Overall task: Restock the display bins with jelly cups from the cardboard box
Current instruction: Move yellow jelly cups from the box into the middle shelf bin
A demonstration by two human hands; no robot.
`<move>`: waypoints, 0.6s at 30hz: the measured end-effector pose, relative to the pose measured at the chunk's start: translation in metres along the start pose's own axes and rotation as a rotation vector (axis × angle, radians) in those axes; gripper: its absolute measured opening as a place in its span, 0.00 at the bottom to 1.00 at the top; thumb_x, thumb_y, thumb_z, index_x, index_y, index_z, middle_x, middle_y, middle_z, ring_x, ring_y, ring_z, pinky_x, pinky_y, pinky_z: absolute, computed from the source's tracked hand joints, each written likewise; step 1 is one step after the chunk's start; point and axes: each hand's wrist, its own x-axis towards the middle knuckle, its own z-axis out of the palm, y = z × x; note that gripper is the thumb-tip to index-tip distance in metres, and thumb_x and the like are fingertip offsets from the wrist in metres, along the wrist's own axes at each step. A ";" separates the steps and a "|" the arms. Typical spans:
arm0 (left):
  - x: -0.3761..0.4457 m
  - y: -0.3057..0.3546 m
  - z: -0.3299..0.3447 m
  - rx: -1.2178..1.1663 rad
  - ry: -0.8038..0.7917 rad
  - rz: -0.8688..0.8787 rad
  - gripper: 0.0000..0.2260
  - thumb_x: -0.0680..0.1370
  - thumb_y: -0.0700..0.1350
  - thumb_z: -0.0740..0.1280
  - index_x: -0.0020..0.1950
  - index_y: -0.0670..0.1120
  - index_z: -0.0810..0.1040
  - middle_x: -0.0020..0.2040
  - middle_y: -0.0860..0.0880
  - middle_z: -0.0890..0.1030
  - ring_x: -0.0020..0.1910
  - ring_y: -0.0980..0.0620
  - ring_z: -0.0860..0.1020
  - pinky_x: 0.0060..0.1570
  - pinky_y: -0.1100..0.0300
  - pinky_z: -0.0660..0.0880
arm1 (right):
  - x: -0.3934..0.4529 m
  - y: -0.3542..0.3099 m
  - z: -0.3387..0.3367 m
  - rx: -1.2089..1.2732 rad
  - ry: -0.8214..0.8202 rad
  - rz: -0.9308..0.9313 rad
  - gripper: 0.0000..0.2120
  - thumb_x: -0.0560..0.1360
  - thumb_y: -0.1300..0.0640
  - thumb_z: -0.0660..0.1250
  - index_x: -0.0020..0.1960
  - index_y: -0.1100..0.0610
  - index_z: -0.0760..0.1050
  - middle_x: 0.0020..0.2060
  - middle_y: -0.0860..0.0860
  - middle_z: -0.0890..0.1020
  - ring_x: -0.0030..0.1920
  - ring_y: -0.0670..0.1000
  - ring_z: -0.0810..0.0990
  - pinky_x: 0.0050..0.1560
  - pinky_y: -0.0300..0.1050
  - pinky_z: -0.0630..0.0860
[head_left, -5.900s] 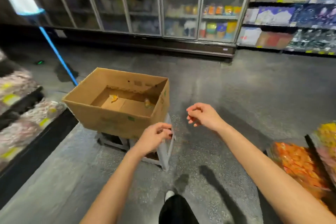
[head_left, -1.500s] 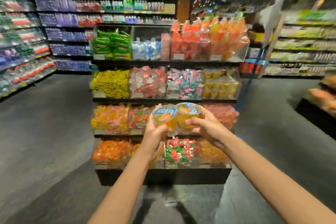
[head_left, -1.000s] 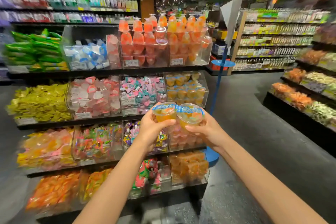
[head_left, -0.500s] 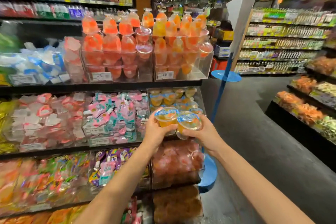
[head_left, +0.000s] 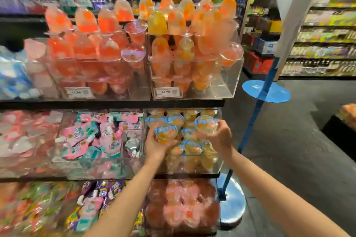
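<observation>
My left hand [head_left: 156,145] cups one jelly cup [head_left: 166,133] from below, fingers curled under its base and thumb along the left side. The cup's axis tilts toward me, so its blue-banded lid faces up and near. My right hand [head_left: 218,140] grips a second jelly cup [head_left: 206,124], fingers wrapped round its right and underside; its lid also tilts toward me and slightly left. Both cups show orange fruit pieces in pale jelly.

Both cups sit at the open front of the clear acrylic display bin [head_left: 215,166] on the middle shelf, right end of the rack. Left cup is at the bin's left half, right cup at the upper right; they are apart, with stocked jelly cups [head_left: 189,143] between and behind them, lids mostly facing front.

Left of that bin: a bin of pink and teal pouches [head_left: 104,136]. Shelf above: tall goblet-shaped jelly cups [head_left: 158,23], stacked upright. A blue sign pole [head_left: 256,109] stands right of the rack.
</observation>
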 end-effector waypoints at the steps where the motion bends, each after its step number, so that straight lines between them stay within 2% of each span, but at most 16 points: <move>1: 0.004 -0.008 0.001 0.000 0.008 -0.016 0.33 0.60 0.25 0.76 0.62 0.41 0.71 0.48 0.52 0.78 0.43 0.66 0.79 0.43 0.74 0.73 | 0.006 0.004 0.006 0.033 -0.002 0.022 0.21 0.57 0.55 0.83 0.42 0.57 0.75 0.38 0.52 0.83 0.39 0.50 0.82 0.42 0.46 0.80; 3: 0.011 -0.023 0.002 -0.003 0.006 -0.047 0.35 0.59 0.29 0.78 0.62 0.46 0.72 0.53 0.48 0.80 0.54 0.54 0.79 0.52 0.67 0.75 | 0.019 0.008 0.017 0.091 -0.050 0.052 0.16 0.61 0.64 0.81 0.39 0.54 0.74 0.34 0.47 0.80 0.34 0.40 0.79 0.35 0.33 0.77; 5: 0.013 -0.032 0.003 -0.013 -0.011 -0.047 0.36 0.59 0.30 0.79 0.63 0.47 0.72 0.58 0.45 0.80 0.57 0.50 0.78 0.58 0.59 0.75 | 0.029 0.015 0.030 0.092 -0.073 0.068 0.17 0.62 0.65 0.80 0.44 0.59 0.74 0.36 0.48 0.78 0.33 0.38 0.76 0.29 0.25 0.70; 7: 0.016 -0.038 0.002 -0.008 -0.025 -0.038 0.36 0.59 0.31 0.79 0.65 0.43 0.72 0.58 0.43 0.80 0.56 0.50 0.79 0.59 0.57 0.75 | 0.038 0.022 0.043 0.095 -0.030 0.068 0.20 0.61 0.60 0.82 0.45 0.56 0.73 0.39 0.49 0.79 0.36 0.42 0.77 0.32 0.29 0.72; 9: 0.018 -0.045 -0.001 0.002 -0.037 -0.037 0.35 0.60 0.34 0.79 0.65 0.42 0.73 0.56 0.45 0.81 0.56 0.51 0.80 0.59 0.55 0.75 | 0.042 0.026 0.052 0.082 -0.001 0.094 0.23 0.59 0.56 0.82 0.47 0.56 0.74 0.41 0.50 0.81 0.41 0.47 0.80 0.39 0.38 0.76; 13: 0.019 -0.050 -0.003 0.010 -0.052 -0.054 0.33 0.61 0.34 0.79 0.64 0.42 0.73 0.55 0.46 0.82 0.56 0.49 0.80 0.57 0.53 0.77 | 0.049 0.029 0.062 0.094 -0.045 0.058 0.22 0.61 0.58 0.81 0.50 0.55 0.74 0.42 0.49 0.82 0.43 0.47 0.81 0.45 0.38 0.77; 16: 0.019 -0.048 -0.002 0.019 -0.063 -0.051 0.30 0.64 0.32 0.77 0.64 0.42 0.73 0.55 0.48 0.82 0.56 0.52 0.80 0.54 0.59 0.78 | 0.052 0.032 0.066 0.078 -0.053 0.044 0.25 0.60 0.54 0.82 0.51 0.54 0.74 0.46 0.51 0.82 0.47 0.51 0.81 0.49 0.47 0.78; 18: 0.016 -0.046 0.000 0.024 -0.061 -0.034 0.28 0.66 0.32 0.76 0.63 0.44 0.73 0.54 0.51 0.82 0.55 0.55 0.80 0.51 0.64 0.77 | 0.051 0.034 0.067 0.074 -0.058 0.045 0.26 0.59 0.53 0.82 0.52 0.54 0.74 0.46 0.51 0.82 0.47 0.51 0.82 0.50 0.47 0.79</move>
